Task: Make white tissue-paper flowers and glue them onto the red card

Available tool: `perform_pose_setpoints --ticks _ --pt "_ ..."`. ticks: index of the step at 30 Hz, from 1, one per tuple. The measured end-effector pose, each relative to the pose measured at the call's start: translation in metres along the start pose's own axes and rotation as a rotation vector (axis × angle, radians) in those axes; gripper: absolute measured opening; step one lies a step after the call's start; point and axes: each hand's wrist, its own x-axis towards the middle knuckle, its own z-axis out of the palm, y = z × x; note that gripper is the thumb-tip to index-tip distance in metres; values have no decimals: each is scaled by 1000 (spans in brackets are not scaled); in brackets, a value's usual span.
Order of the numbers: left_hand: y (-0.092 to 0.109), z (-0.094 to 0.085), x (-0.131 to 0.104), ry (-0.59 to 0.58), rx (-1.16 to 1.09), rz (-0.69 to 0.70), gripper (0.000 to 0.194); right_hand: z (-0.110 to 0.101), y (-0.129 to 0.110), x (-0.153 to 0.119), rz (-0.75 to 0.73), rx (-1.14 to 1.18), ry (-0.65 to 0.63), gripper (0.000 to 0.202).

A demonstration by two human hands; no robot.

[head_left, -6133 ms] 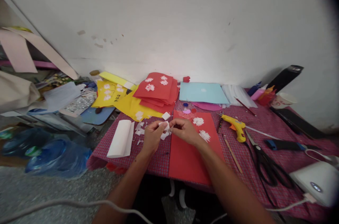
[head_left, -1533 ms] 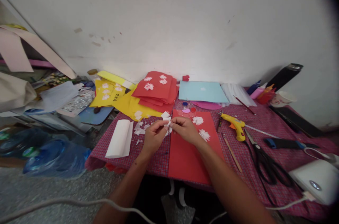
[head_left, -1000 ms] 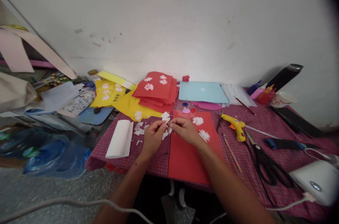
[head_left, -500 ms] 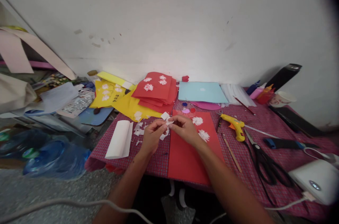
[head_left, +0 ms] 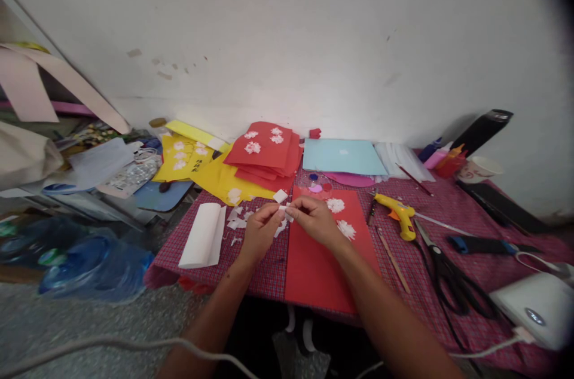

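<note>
A small piece of white paper is pinched between my two hands, just left of the red sheet's top edge. My left hand grips it with thumb and forefinger closed. From the other side, my right hand holds the same piece, its fingers bent. Beneath them lies the red sheet, with two white paper flowers along its right side. Around my left hand are torn paper scraps, and a white paper square lies just beyond my fingertips.
Folded white paper lies at the left. Red cards and a pale blue sheet are at the back. To the right are a yellow glue gun, black-handled scissors, a wooden stick and a white device.
My fingers have shifted slightly on the small paper piece, which now hangs lower between my hands. The view has moved a little; the objects on the table stay in place.
</note>
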Motion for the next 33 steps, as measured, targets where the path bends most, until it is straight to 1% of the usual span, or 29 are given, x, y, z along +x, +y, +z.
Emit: perform_pose_setpoints --ticks 4,7,18,23,25,26,28,29,31,33 --pt "2 -1 0 34 48 43 19 0 -2 0 -16 -36 -4 20" --pt "0 -2 1 33 52 59 18 0 -2 0 -13 -22 -10 20" --pt "2 1 -1 89 -80 -21 18 0 -1 0 40 -41 -48 16" --pt "-1 2 4 105 -113 -60 20 1 0 0 36 -35 -43 19" --pt "5 4 3 157 -136 -45 20 0 2 1 42 -23 -13 21" --pt "12 5 0 193 -146 -21 19 -1 4 1 52 -17 10 22" --pt "33 8 -14 247 -112 68 16 -2 8 2 82 -2 63 24" --pt "47 9 -26 209 -90 97 15 -3 11 3 101 8 85 25" --pt "79 9 -57 26 -102 94 20 -4 15 3 132 26 114 27" --pt "109 9 -94 -279 -111 57 21 -5 16 3 149 33 128 27"
